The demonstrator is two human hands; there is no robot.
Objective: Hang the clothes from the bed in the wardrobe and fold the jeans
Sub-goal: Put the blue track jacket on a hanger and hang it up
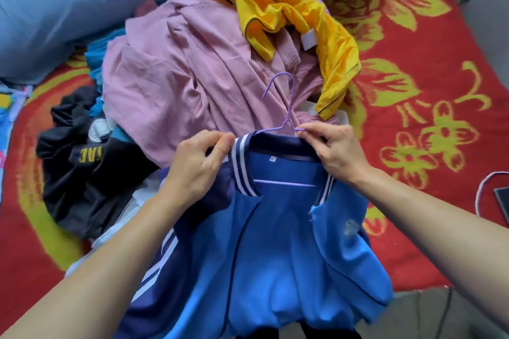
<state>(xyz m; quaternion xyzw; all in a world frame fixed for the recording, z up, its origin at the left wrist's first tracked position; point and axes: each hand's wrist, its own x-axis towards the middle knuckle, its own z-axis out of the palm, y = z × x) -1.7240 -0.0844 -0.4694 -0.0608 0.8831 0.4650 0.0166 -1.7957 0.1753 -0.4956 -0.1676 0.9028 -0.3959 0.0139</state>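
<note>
Both hands hold a blue jacket (275, 242) over the bed (429, 91): the left hand (201, 162) pinches its striped collar, the right hand (336, 151) pinches the collar and the purple hanger (286, 118) inside it. Behind it lies a pile with a pink garment (176, 77) and a yellow shirt (278, 0).

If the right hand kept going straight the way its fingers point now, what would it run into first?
The right hand points left along the collar of the blue jacket, pinching the purple hanger. Going straight on, it would most likely meet the left hand at the other side of the collar, though depth is unclear.
</note>
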